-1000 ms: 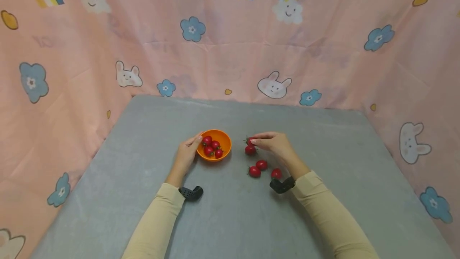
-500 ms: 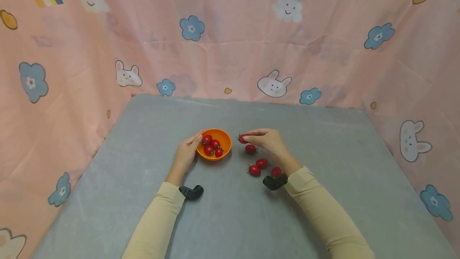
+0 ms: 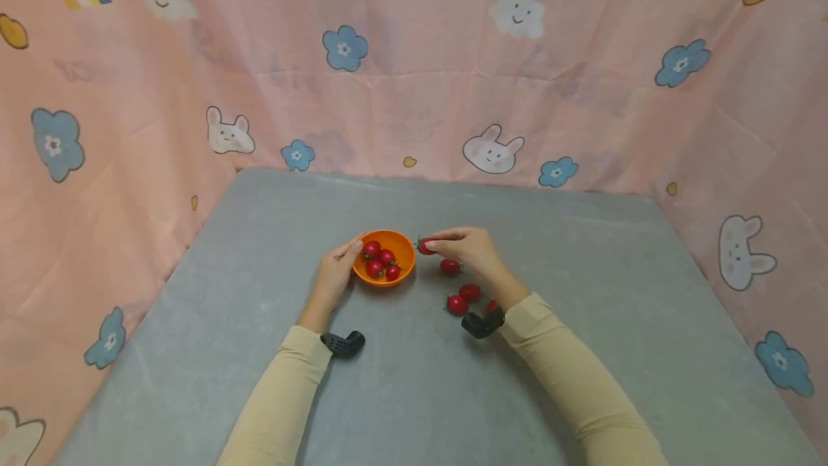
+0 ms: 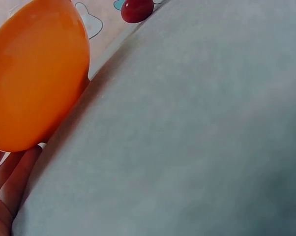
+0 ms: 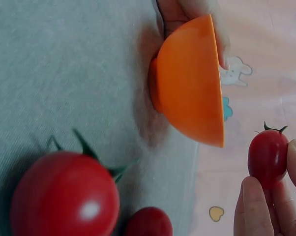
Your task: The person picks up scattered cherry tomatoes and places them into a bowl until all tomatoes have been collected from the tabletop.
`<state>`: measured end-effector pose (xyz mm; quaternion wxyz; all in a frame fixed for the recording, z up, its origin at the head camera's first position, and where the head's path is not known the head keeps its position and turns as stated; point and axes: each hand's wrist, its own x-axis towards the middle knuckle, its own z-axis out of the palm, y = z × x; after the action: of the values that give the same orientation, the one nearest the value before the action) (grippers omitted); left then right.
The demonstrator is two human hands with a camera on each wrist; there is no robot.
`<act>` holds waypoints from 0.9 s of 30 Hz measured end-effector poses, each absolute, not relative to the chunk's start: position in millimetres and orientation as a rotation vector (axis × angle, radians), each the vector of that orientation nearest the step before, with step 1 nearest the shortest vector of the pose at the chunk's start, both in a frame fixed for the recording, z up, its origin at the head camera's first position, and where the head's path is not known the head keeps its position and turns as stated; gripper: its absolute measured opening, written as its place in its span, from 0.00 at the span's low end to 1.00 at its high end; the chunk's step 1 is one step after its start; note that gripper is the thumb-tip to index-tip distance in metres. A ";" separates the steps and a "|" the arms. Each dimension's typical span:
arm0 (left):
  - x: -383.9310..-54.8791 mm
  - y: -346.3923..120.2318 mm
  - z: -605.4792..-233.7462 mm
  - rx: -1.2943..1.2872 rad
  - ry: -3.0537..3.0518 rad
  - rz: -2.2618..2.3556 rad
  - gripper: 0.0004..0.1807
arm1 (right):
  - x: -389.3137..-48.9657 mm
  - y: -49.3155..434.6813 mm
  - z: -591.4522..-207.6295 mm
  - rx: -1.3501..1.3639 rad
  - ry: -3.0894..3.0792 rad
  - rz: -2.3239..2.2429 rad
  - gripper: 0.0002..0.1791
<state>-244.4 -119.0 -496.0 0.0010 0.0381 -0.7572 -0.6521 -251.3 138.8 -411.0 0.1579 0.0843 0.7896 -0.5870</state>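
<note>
The right hand (image 3: 471, 250) has a narrow grip, thumb and fingertips pinching one cherry tomato (image 3: 425, 245) off the tabletop (image 3: 401, 394). The tomato sits at the tips of that grip, its green stem end pointing away from the fingers toward the orange bowl (image 3: 405, 257), which lies just to the left of the right grip; a small gap separates them in the head view. The left hand (image 3: 333, 275) grips the bowl at its left side, thumb at the rim and fingers against the outside. One loose tomato (image 3: 450, 266) lies just below the right grip on the person's side. Nearer the person, under the right wrist, lie a touching pair of tomatoes (image 3: 456, 305) and a further tomato (image 3: 491, 305), partly hidden by the black wrist camera (image 3: 484, 323).

Only the head view looks into the bowl, showing four tomatoes (image 3: 375, 267) to the right of the left grip's thumb. The right wrist view instead shows the bowl's side and its foot on the tabletop, and the held tomato's whole stem. The left wrist view shows the bowl's outer wall and fingertips (image 4: 21, 179) beneath it; which tomato appears at its top edge, I cannot tell.
</note>
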 end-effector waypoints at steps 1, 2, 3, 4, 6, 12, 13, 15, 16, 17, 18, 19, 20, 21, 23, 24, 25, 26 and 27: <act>-244.1 -119.0 -495.9 0.118 -2.375 -2.050 0.26 | -251.7 136.9 -411.1 0.238 2.256 -1.678 0.23; -243.8 -119.1 -495.9 0.116 -2.377 -2.048 0.26 | -252.2 135.3 -411.3 0.232 2.260 -1.674 0.23; -243.5 -119.3 -496.1 0.118 -2.380 -2.046 0.26 | -252.8 133.3 -411.3 0.227 2.259 -1.670 0.22; -243.5 -119.5 -496.3 0.115 -2.383 -2.045 0.26 | -253.2 131.3 -411.3 0.225 2.262 -1.661 0.22; -243.5 -119.8 -497.2 0.114 -2.388 -2.042 0.27 | -253.8 126.7 -410.4 0.224 2.290 -1.626 0.21; -244.1 -119.8 -498.0 0.108 -2.389 -2.030 0.27 | -256.3 112.3 -408.9 0.174 2.367 -1.540 0.19; -244.3 -119.8 -497.7 0.102 -2.385 -2.034 0.27 | -256.6 110.0 -408.6 0.161 2.374 -1.534 0.19; -243.6 -119.7 -496.5 0.104 -2.379 -2.039 0.27 | -256.9 105.8 -407.9 0.140 2.385 -1.512 0.20; -243.5 -119.8 -496.2 0.104 -2.379 -2.040 0.27 | -256.9 103.6 -407.8 0.127 2.397 -1.501 0.20; -243.6 -119.8 -496.2 0.104 -2.377 -2.041 0.27 | -256.8 101.5 -407.8 0.112 2.408 -1.492 0.20; -243.4 -119.9 -496.0 0.102 -2.375 -2.039 0.27 | -257.0 99.2 -407.8 0.104 2.423 -1.480 0.19; -243.4 -119.9 -496.0 0.102 -2.376 -2.035 0.27 | -257.0 96.9 -408.1 0.093 2.436 -1.472 0.19; -243.3 -119.9 -495.9 0.101 -2.379 -2.028 0.27 | -256.9 94.6 -408.5 0.076 2.448 -1.466 0.18; -243.5 -119.7 -496.0 0.099 -2.380 -2.021 0.27 | -256.7 92.4 -409.0 0.061 2.456 -1.466 0.17; -243.7 -119.8 -496.0 0.098 -2.382 -2.019 0.27 | -256.5 88.1 -410.8 0.039 2.473 -1.459 0.16; -243.6 -119.8 -495.8 0.098 -2.384 -2.018 0.27 | -256.3 86.1 -411.6 0.030 2.480 -1.452 0.16; -243.7 -119.7 -495.7 0.097 -2.387 -2.018 0.27 | -256.0 84.4 -412.3 0.023 2.482 -1.452 0.15; -244.0 -119.8 -495.8 0.094 -2.388 -2.019 0.27 | -255.9 82.9 -412.8 0.015 2.486 -1.445 0.15; -243.9 -119.6 -495.8 0.100 -2.385 -2.022 0.27 | -255.8 81.4 -413.3 0.012 2.487 -1.442 0.15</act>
<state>-243.9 -119.6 -495.8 0.0066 0.0321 -0.7624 -0.6463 -255.8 81.4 -413.3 0.1327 0.0040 0.8574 -0.4972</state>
